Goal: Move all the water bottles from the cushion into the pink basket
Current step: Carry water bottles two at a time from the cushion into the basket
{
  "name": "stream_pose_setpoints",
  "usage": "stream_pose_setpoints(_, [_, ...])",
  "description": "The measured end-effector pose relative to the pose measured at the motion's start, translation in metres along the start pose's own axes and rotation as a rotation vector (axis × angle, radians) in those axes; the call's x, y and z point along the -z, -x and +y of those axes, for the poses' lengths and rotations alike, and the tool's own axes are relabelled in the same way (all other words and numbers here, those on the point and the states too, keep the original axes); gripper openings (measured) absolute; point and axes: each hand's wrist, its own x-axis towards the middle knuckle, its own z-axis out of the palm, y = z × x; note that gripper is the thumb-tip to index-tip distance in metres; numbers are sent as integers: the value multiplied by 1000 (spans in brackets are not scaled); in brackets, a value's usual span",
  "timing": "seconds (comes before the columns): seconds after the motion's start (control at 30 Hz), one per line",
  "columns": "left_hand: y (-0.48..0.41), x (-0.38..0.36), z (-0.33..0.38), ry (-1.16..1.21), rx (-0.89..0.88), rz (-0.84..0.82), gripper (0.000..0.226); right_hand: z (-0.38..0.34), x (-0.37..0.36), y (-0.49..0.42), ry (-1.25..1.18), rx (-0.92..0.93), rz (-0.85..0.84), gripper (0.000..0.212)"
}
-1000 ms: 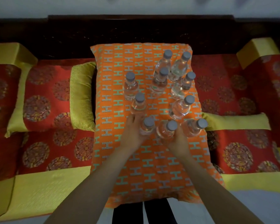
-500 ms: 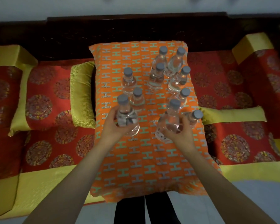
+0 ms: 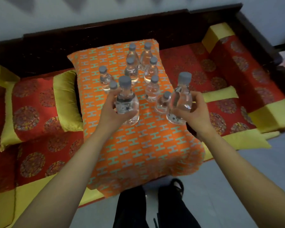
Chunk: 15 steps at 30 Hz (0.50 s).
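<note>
One view is supplied. The scene is viewed from a head-worn wide-angle camera, directed forward and steeply downward, close above the orange cushion, centred in frame.

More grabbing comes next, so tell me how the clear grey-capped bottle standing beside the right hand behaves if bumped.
The clear plastic grey-capped bottle probably tips easily: it stands on the soft orange patterned cushion. It looks full of water, so likely heavy for its size. Once down, its round body may roll.
</note>
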Motion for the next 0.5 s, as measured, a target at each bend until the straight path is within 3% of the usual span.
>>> stream_pose_setpoints(0.2, [13,-78,44,-20,-89,-85,60,11,97,28,60,-30,159,52])
stream_pose_setpoints(0.5, [51,-288,111,66,-127,-224,60,33,320,96,87,-57,373,62])
